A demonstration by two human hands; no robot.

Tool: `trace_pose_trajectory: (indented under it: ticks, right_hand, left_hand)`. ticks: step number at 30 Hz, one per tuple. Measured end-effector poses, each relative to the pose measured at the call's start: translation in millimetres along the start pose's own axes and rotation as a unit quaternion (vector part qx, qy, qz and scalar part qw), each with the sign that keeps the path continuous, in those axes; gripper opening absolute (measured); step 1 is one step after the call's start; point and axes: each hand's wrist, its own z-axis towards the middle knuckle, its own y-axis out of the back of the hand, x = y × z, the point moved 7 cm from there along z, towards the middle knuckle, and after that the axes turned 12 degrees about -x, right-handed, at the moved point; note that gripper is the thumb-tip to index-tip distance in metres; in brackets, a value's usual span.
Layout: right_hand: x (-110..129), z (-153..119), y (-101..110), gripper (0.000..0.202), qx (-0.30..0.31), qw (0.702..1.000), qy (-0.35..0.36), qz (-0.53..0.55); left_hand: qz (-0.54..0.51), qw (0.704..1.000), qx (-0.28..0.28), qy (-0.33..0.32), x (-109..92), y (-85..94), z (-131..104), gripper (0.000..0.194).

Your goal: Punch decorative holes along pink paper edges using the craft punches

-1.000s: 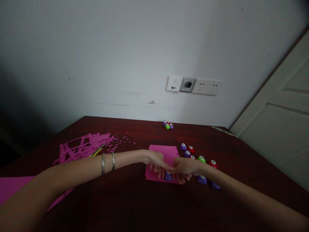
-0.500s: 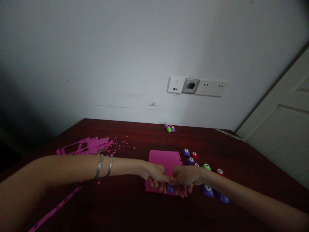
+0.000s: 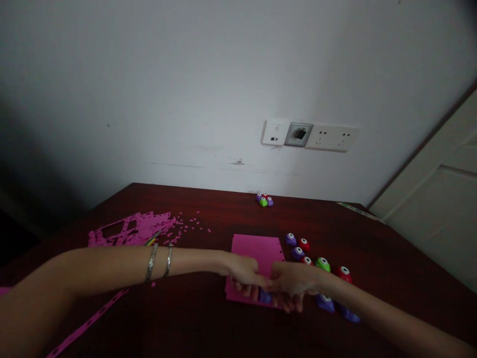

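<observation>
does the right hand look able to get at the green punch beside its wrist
Probably yes: the green punch shows an uncovered top, though the right hand may first have to release the purple punch.

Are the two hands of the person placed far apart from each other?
No, the left hand and the right hand meet at the thumbs, over a purple object at the pink paper.

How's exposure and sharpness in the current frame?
Head view: dim overall, wall brightest mid-frame, darker towards the left edge; head view: tabletop nearly black low down; head view: left hand and right hand slightly soft, purple punch too shadowed for detail.
</observation>
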Motion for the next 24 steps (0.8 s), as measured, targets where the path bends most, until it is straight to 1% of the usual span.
trace_pose_trajectory:
  ticks: [1,2,3,4,5,6,7,9,12,14,16,21,24]
  right_hand:
    - [0,-2,1,0.042,-0.009,1.000,0.004,0.000]
    - [0,-4,1,0.043,-0.020,1.000,0.009,-0.002]
    - [0,-5,2,0.042,-0.033,0.999,0.012,-0.005]
    - [-1,-6,2,0.042,-0.048,0.999,0.014,-0.012]
    - [-1,-7,3,0.042,-0.070,0.997,0.015,-0.025]
    - [-2,-7,4,0.042,-0.097,0.994,0.020,-0.043]
    - [-2,-8,5,0.042,-0.127,0.989,0.029,-0.066]
    - [1,-12,8,0.040,-0.200,0.970,0.062,-0.125]
    - [10,-24,11,0.039,-0.324,0.912,0.127,-0.217]
    - [13,-34,10,0.039,-0.387,0.876,0.143,-0.252]
    - [9,-38,5,0.041,-0.413,0.862,0.127,-0.266]
    - [-1,-36,-12,0.039,-0.421,0.854,0.107,-0.286]
    - [-3,-34,-18,0.035,-0.432,0.851,0.099,-0.283]
  left_hand:
    - [0.028,0.999,-0.010,-0.028,-6,7.7,-1,0.051]
    - [0.067,0.995,-0.043,-0.065,-12,18.7,-2,0.050]
    - [0.122,0.982,-0.103,-0.100,-17,32.9,-2,0.047]
    - [0.183,0.960,-0.169,-0.124,-21,47.1,-3,0.043]
    - [0.229,0.938,-0.223,-0.137,-22,58.6,-4,0.038]
    - [0.259,0.923,-0.246,-0.142,-21,64.9,-4,0.035]
    - [0.273,0.918,-0.247,-0.145,-19,67.1,-2,0.034]
    - [0.268,0.927,-0.219,-0.146,-11,64.3,3,0.032]
    - [0.260,0.936,-0.188,-0.144,-1,56.1,11,0.035]
    - [0.269,0.935,-0.183,-0.140,2,52.5,16,0.040]
    - [0.267,0.937,-0.177,-0.138,3,50.3,20,0.041]
    - [0.268,0.941,-0.160,-0.128,5,49.1,27,0.038]
    - [0.260,0.942,-0.168,-0.131,7,49.7,27,0.039]
